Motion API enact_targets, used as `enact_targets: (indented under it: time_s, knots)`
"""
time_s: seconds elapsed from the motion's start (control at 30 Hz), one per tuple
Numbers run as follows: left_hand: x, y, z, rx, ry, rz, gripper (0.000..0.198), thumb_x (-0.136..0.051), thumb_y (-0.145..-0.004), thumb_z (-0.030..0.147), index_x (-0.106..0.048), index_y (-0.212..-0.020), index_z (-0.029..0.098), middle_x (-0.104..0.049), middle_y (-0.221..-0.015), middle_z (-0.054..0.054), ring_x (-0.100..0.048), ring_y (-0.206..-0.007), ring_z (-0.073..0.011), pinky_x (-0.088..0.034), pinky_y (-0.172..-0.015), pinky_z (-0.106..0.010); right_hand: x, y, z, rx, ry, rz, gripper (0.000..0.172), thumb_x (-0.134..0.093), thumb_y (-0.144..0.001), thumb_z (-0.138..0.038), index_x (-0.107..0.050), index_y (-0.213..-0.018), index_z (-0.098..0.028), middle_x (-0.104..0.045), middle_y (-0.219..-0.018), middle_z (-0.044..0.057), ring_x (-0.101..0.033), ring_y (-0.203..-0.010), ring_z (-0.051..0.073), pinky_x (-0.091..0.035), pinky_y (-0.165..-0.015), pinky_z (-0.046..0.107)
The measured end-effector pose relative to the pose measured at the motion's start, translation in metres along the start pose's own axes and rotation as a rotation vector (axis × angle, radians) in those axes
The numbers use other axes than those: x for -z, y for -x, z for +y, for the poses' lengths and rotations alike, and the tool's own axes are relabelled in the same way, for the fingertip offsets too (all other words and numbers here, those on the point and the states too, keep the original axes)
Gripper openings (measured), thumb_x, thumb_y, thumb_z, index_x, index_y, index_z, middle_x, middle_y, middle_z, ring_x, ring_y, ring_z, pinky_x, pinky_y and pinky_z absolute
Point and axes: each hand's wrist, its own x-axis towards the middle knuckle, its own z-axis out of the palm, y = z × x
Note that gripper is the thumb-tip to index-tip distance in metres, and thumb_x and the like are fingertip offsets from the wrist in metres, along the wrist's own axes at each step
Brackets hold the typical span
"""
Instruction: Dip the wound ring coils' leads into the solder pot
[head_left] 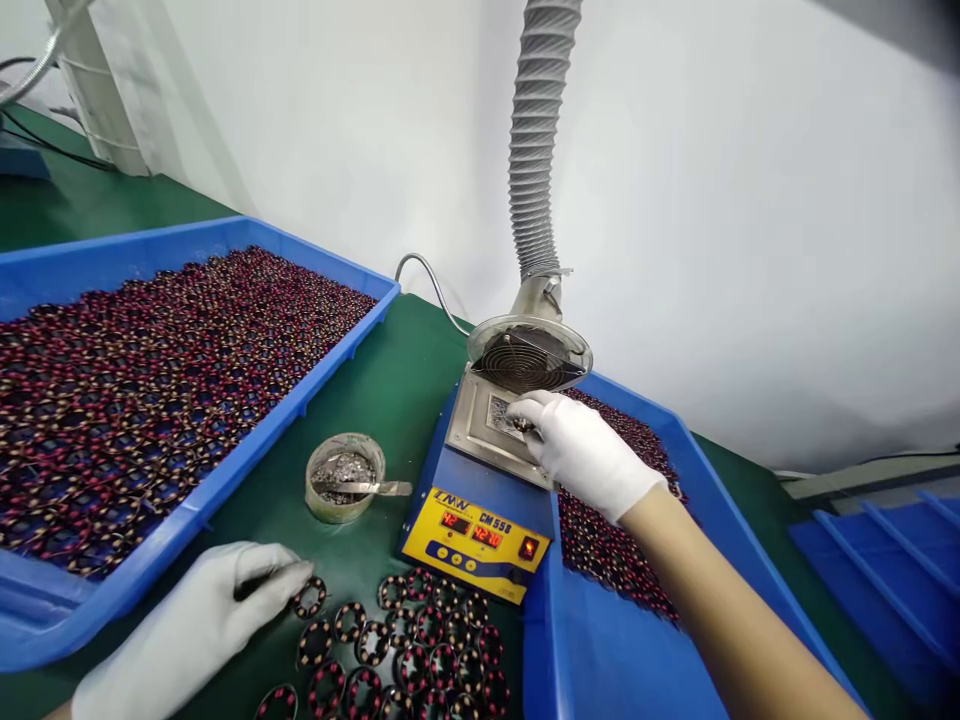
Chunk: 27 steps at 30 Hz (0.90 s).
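My right hand (581, 445), in a white glove, pinches a small dark ring-shaped coil (523, 425) over the solder pot's bath (501, 412). Whether the coil touches the molten surface I cannot tell. The blue solder pot (487, 470) has a yellow front panel (476, 545) with lit red digits. My left hand (206, 615), also gloved, has its thumb and fingertips closed at the edge of another ring-shaped coil (310, 597) low over the table. Beside it lie several more ring coils (412, 665) with red and tan segments.
A round tub (345, 475) of grey flakes holds a flat metal scraper (375, 488). Blue trays full of coils stand left (300, 400) and right (720, 500). A grey extraction hose (540, 130) ends in a fan hood (529, 358) above the pot. Blue trays (885, 590) are at far right.
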Motion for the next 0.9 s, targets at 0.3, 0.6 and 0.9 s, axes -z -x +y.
enact_targets:
  time_s: [0.3,0.6,0.9]
  knots:
    - [-0.001,-0.001,0.001,0.009,0.008,0.018,0.044,-0.043,-0.086,0.055,-0.060,-0.062,0.022,-0.064,-0.063,0.003,-0.057,-0.056,-0.0138,-0.045,-0.048,-0.015,-0.004,-0.003,-0.001,0.011,0.039,-0.029,0.031,-0.051,-0.078,-0.003,-0.066,-0.100,-0.019,-0.066,-0.095,0.008,-0.062,-0.084,0.021,-0.048,-0.074,0.033]
    - [0.003,-0.005,-0.003,0.027,0.014,0.002,0.041,-0.043,-0.086,0.055,-0.067,-0.071,0.025,-0.071,-0.072,0.004,-0.066,-0.070,-0.0164,-0.049,-0.063,-0.015,0.003,0.001,0.004,-0.021,0.038,0.029,0.029,-0.052,-0.078,-0.004,-0.066,-0.098,-0.018,-0.067,-0.097,0.009,-0.064,-0.086,0.023,-0.050,-0.074,0.036]
    - [0.006,-0.010,-0.008,0.004,-0.028,0.147,0.037,-0.053,-0.079,0.055,-0.072,-0.078,0.023,-0.074,-0.082,0.000,-0.068,-0.086,-0.0232,-0.051,-0.076,-0.021,0.032,0.054,0.002,-0.476,-0.896,0.473,0.021,-0.068,-0.074,-0.030,-0.065,-0.091,-0.019,-0.069,-0.088,0.005,-0.065,-0.081,0.020,-0.051,-0.078,0.036]
